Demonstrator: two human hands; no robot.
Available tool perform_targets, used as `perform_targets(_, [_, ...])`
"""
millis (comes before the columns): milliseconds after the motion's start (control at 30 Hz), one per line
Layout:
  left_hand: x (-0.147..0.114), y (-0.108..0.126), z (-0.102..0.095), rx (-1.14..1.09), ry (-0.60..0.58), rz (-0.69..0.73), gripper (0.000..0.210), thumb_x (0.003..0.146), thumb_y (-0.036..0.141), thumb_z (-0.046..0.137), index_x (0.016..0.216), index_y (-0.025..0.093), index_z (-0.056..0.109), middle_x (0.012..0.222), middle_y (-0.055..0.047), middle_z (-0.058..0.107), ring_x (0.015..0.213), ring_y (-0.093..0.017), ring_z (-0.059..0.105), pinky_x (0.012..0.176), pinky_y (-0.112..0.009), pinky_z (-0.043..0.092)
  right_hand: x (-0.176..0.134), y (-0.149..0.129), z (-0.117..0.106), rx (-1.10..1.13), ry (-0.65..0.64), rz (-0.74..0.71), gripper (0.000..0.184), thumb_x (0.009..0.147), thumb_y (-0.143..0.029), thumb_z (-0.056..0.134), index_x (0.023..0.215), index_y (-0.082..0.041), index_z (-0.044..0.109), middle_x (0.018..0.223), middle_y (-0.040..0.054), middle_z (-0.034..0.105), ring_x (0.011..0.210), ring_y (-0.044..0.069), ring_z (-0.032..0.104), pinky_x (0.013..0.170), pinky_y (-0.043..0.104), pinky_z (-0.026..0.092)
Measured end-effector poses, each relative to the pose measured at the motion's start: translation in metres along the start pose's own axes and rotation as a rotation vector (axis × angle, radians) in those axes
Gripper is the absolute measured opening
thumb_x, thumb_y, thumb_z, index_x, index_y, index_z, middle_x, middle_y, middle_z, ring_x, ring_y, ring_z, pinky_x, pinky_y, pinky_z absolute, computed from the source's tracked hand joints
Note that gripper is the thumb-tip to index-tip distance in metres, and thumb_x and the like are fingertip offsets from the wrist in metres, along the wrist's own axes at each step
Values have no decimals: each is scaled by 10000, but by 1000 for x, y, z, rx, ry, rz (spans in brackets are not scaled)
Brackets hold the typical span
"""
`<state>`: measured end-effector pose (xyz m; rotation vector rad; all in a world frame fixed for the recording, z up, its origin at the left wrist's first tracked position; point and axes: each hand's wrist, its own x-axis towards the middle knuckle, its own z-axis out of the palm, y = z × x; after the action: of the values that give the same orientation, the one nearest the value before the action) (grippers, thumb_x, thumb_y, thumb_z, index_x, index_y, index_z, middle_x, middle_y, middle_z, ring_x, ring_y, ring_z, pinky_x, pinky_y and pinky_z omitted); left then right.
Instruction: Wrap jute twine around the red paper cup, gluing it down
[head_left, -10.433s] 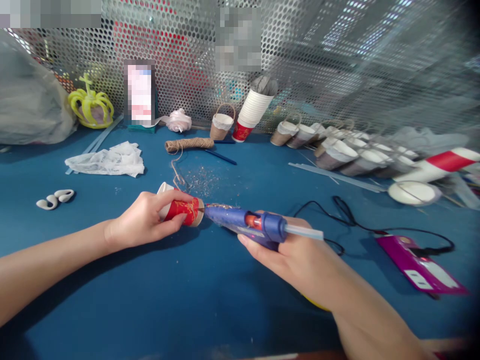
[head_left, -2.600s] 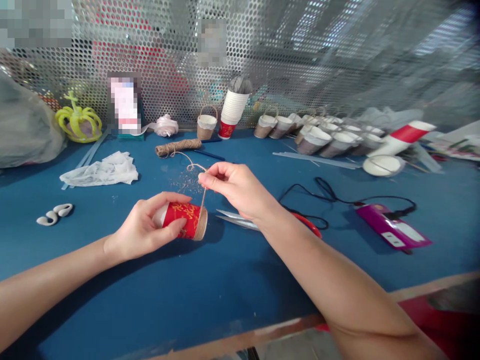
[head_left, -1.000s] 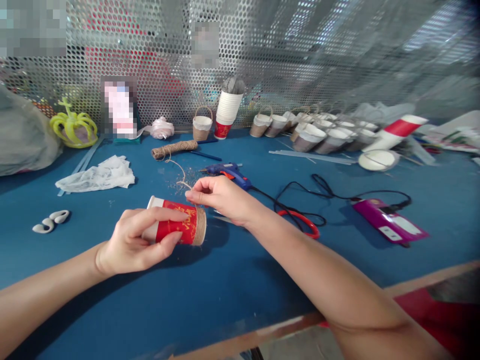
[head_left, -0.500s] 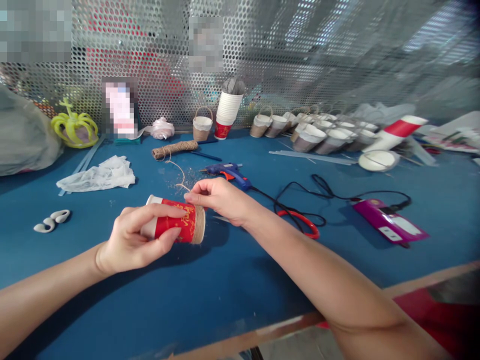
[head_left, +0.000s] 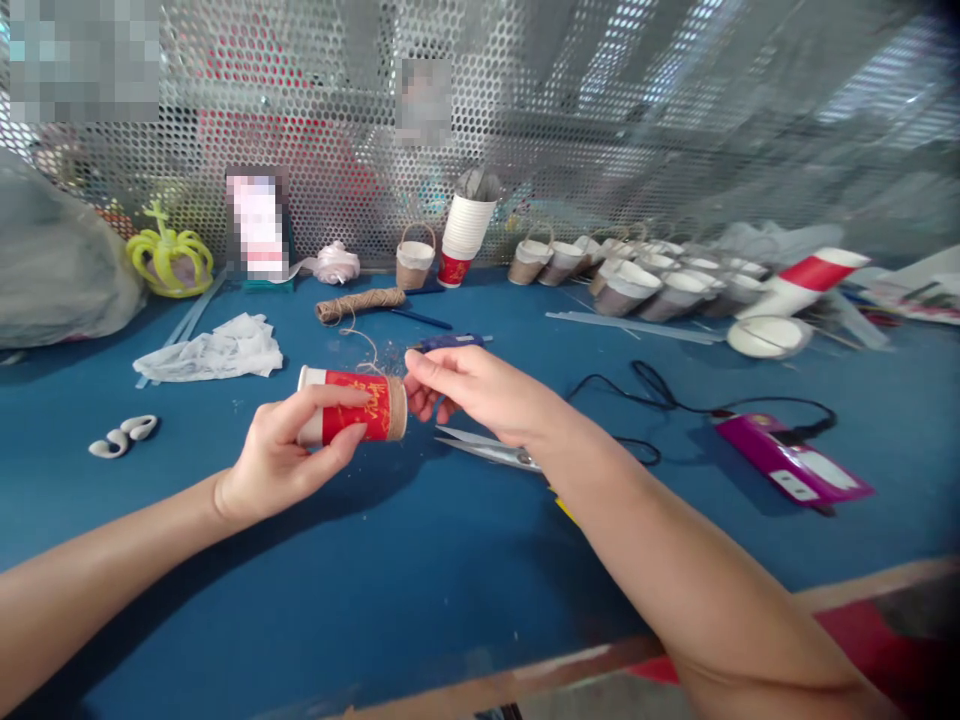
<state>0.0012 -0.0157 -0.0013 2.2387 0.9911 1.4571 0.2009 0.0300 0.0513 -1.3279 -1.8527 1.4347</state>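
Note:
My left hand grips a red and white paper cup lying on its side, its base pointing right. Brown twine is wound in a band around the base end. My right hand is just off that end, thumb and forefinger pinched together on the loose strand, though the exact contact is too small to see clearly. The strand runs back to a twine roll behind the cup. Scissors lie partly under my right forearm. A blue glue gun is mostly hidden behind my right hand.
A purple power strip with a black cable lies right. Several wrapped cups and a cup stack stand along the mesh wall. Left are white fabric, white curled pieces and a yellow crown-like object.
My right hand has moved right, from the cup's twine band to beyond its base. The cup has tilted slightly in my left hand. More of the scissors shows. The view has shifted a little.

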Motion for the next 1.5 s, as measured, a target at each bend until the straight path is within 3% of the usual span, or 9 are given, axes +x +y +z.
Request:
perform_targets(100, [1, -4, 0, 45, -38, 50, 152, 796, 136, 591, 947, 153, 586, 596, 39, 633, 434, -42, 490, 473, -123, 437, -4, -1, 4, 140, -73, 21, 275, 868, -378, 490, 725, -151, 548, 670, 14, 587, 595, 93, 539, 548, 225, 409])
perform_targets(200, [1, -6, 0, -3, -90, 1, 210, 787, 155, 609, 996, 150, 587, 784, -28, 690, 594, -88, 605, 595, -167, 509, -5, 6, 9, 199, 8, -23, 169, 843, -281, 537, 727, -159, 517, 644, -12, 565, 580, 81, 520, 561, 222, 403])
perform_targets(333, [7, -6, 0, -291, -70, -245, 372, 748, 228, 666, 1094, 149, 556, 911, -65, 684, 663, -120, 631, 591, -188, 527, -11, 14, 13, 46, 62, -120, 178, 822, -302, 551, 713, -177, 485, 625, -28, 535, 581, 94, 491, 567, 245, 384])
perform_targets(567, [12, -7, 1, -596, -143, -654, 336, 738, 322, 680, 1006, 136, 603, 757, -44, 686, 511, -100, 594, 481, -192, 507, -21, 20, 19, -130, 35, -193, 211, 806, -335, 556, 686, -199, 447, 624, -43, 473, 572, 97, 418, 558, 257, 343])
perform_targets(767, [6, -5, 4, -521, -181, -558, 303, 776, 264, 644, 1036, 115, 599, 948, -90, 688, 749, -145, 648, 690, -237, 538, -17, 28, 19, 135, -16, -76, 352, 816, -523, 504, 724, -182, 492, 686, 12, 562, 646, 119, 515, 612, 273, 398])
perform_targets(1033, [5, -2, 4, -315, -219, -424, 303, 800, 242, 596, 1073, 110, 583, 1023, -106, 664, 915, -192, 620, 694, -236, 514, -18, 30, 22, 68, 42, -57, 299, 791, -469, 560, 754, -181, 488, 671, -3, 550, 623, 120, 523, 586, 273, 400])
perform_targets(1200, [8, -2, 2, -292, -247, -401, 343, 786, 231, 605, 1113, 140, 557, 987, -74, 659, 716, -129, 607, 546, -182, 476, -18, 33, 21, 57, 56, -60, 240, 797, -404, 552, 737, -184, 476, 678, -3, 550, 629, 119, 518, 604, 277, 400])
perform_targets(1333, [11, -5, 0, -432, -273, -473, 450, 790, 239, 614, 1213, 164, 481, 669, 31, 599, 437, -49, 436, 411, -146, 385, -20, 29, 20, 12, 7, -70, 228, 797, -383, 538, 704, -192, 454, 628, -30, 499, 577, 103, 457, 569, 265, 360])
perform_targets(1500, [10, -10, 0, -484, -306, -489, 350, 857, 273, 532, 1189, 165, 516, 529, 66, 497, 394, -47, 348, 367, -141, 318, -22, 24, 21, -29, -31, -59, 202, 790, -332, 541, 680, -196, 441, 618, -38, 485, 576, 100, 436, 571, 259, 355])
